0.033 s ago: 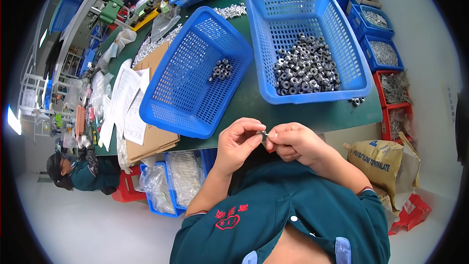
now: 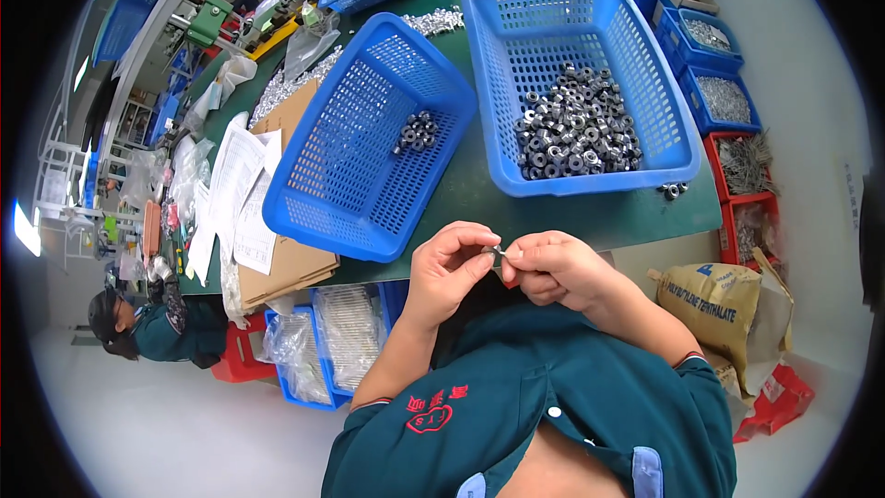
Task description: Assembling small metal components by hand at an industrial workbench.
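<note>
Pinching a small metal part (image 2: 497,250) by the table's (image 2: 645,224) near edge, the left hand (image 2: 448,272) seems to steady it for the right hand (image 2: 558,269), whose fingertips grip something too tiny to tell; the right blue basket (image 2: 595,186) stands beyond, likely for reach.

Bright, even light; a lamp (image 2: 27,228) glares white at far left. Fisheye distortion bends the edges; the small metal part (image 2: 499,250) seems slightly blurred.

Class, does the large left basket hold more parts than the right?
No: the right basket holds a heap, the left basket a small cluster.
</note>
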Motion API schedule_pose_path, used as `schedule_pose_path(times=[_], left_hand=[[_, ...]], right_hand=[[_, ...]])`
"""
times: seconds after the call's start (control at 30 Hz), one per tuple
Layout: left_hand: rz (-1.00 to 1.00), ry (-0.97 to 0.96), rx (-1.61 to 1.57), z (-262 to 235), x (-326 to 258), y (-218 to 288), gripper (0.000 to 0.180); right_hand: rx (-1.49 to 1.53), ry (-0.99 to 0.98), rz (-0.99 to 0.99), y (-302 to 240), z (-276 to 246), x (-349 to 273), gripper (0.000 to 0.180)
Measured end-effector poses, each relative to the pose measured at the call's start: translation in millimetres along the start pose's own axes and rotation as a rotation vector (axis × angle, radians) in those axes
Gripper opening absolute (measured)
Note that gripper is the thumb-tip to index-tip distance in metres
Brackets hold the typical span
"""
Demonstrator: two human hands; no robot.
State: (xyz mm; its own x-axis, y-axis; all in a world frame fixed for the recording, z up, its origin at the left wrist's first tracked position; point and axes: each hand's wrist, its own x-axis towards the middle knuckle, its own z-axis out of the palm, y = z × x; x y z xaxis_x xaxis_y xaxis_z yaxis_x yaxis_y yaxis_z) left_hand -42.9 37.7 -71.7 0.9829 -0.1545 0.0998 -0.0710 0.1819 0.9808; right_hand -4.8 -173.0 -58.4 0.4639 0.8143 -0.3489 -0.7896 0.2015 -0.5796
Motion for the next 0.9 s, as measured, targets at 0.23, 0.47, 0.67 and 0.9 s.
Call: schedule_pose_path(times=[0.23, 0.47, 0.67, 0.9], left_hand=[[-0.209, 0.104, -0.659, -3, 7, -5, 0.020], [-0.359, 0.088, -0.822, 6, -1, -8, 0.017], [-0.287, 0.152, -0.592, 15, 0, -5, 0.017], [-0.212, 0.115, -0.483, 27, 8, -2, 0.017]], right_hand=[[-0.580, 0.289, -0.336, 9, 9, -2, 0.024], [-1.154, 0.417, -0.628, 13, 16, 0, 0.020], [-1.354, 0.413, -0.610, 12, 13, -2, 0.015], [-1.148, 0.428, -0.701, 9, 7, -13, 0.016]])
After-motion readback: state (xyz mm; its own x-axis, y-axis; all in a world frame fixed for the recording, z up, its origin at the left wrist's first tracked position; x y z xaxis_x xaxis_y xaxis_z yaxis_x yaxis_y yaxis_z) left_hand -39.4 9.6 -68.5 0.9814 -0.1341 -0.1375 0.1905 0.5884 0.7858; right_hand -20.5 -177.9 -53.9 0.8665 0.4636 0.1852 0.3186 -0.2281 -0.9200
